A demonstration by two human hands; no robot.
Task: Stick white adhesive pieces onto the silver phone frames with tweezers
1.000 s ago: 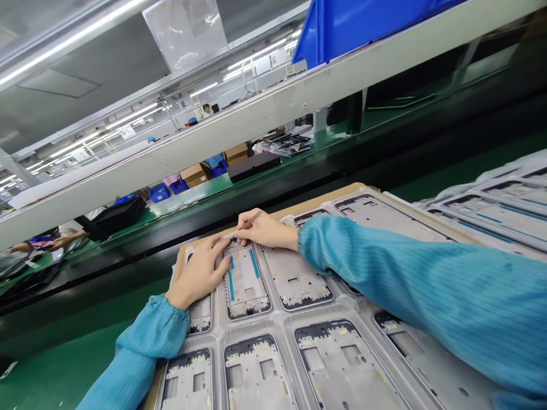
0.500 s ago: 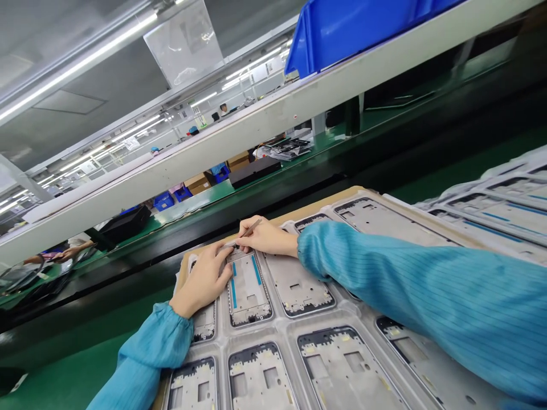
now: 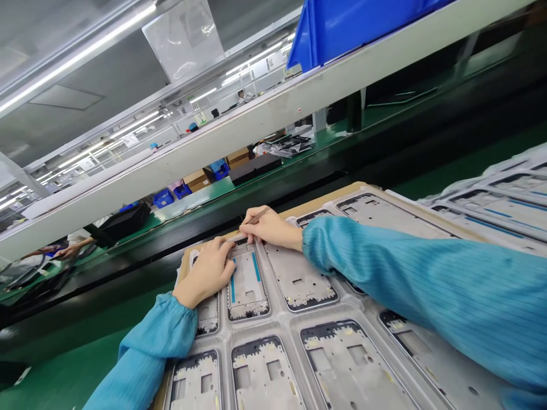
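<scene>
A metal phone frame (image 3: 247,291) with two blue strips lies in a pocket of the grey moulded tray (image 3: 280,319). My left hand (image 3: 208,270) rests over the left edge of that frame, fingertips near its far end and thumb apart from the other fingers. At the far right corner of the same frame, my right hand (image 3: 272,229) is closed on a slim metal tool that looks like tweezers (image 3: 260,215). Its tip is hidden by my fingers. Several more phone frames, such as this one (image 3: 265,373), lie in the neighbouring pockets.
More frames in a second tray (image 3: 504,208) are at the right. A pale shelf beam (image 3: 256,122) crosses above, bearing a blue bin (image 3: 363,28). Behind the tray runs a dark ledge (image 3: 290,193). Across the bench, a co-worker's hand (image 3: 70,250) shows at far left.
My right hand has shifted slightly right and up with the tweezers, away from my left fingertips. More of the frame's far end shows. My left hand stays at the frame.
</scene>
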